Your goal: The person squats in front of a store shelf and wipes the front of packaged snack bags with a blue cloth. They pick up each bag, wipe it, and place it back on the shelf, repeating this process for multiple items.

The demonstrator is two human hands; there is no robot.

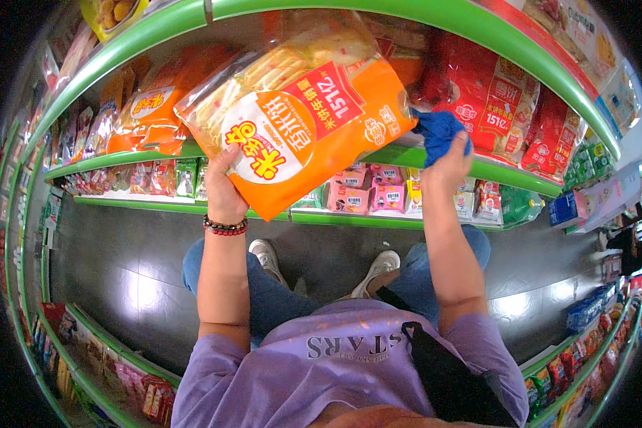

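Note:
A large orange and clear plastic bag of rice crackers [321, 144] is tilted in front of the shelf. My left hand [226, 184] grips its lower left edge, thumb on the printed front. In my right hand [449, 163] is a bunched blue cloth [440, 134], which meets the right end of the bag. Behind the bag is a green-edged shelf [529, 182] with more packets. To the left lies another orange snack bag [155, 107]; to the right, red snack bags [481, 101] stand on the same shelf.
An upper shelf edge [155, 27] curves overhead. Small pink packets [349, 198] and a green bottle [520, 206] sit on the lower shelf. Dark floor tiles [139, 267] lie below. More stocked shelves [123, 348] stand behind me on the left, and snack packets [556, 374] line the right.

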